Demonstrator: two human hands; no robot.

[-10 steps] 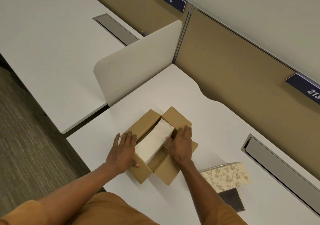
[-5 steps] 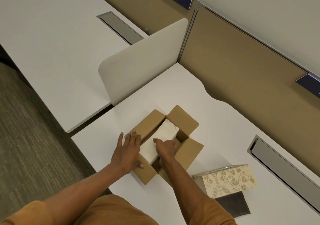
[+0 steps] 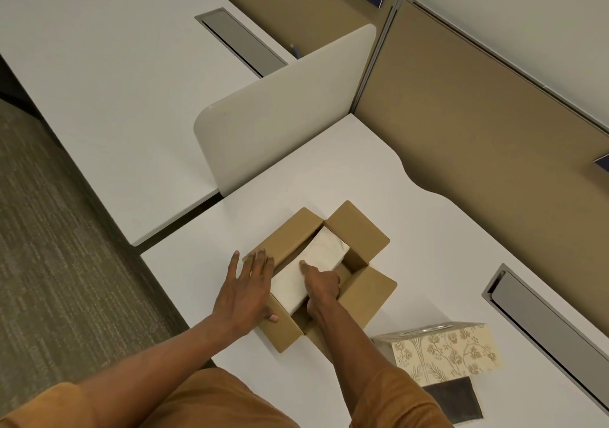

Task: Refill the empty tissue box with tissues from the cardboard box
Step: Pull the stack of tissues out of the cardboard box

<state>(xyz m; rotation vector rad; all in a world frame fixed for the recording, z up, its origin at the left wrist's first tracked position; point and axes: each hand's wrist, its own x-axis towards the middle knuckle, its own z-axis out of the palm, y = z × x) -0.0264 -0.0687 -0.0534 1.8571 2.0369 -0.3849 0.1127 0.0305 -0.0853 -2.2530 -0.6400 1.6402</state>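
An open brown cardboard box [image 3: 365, 292] sits on the white desk [image 3: 412, 230] with its flaps spread. Inside lies a white stack of tissues [image 3: 311, 269], tilted with its near end raised. My left hand [image 3: 245, 292] lies flat, fingers apart, on the box's left flap and near wall. My right hand [image 3: 321, 286] reaches into the box, thumb on top of the stack and fingers curled down its right side. The floral tissue box [image 3: 451, 350] stands near the desk's front right, its metal-rimmed top facing away from me.
A dark flat piece [image 3: 456, 399] lies on the desk just in front of the floral box. A grey cable tray [image 3: 553, 322] is set into the desk at right. A white divider panel [image 3: 283, 108] and tan partition walls [image 3: 478, 124] border the desk.
My right hand left the right flap and went into the box, closing around the tissue stack. The stack's near end has risen slightly. My left hand stays on the left flap.
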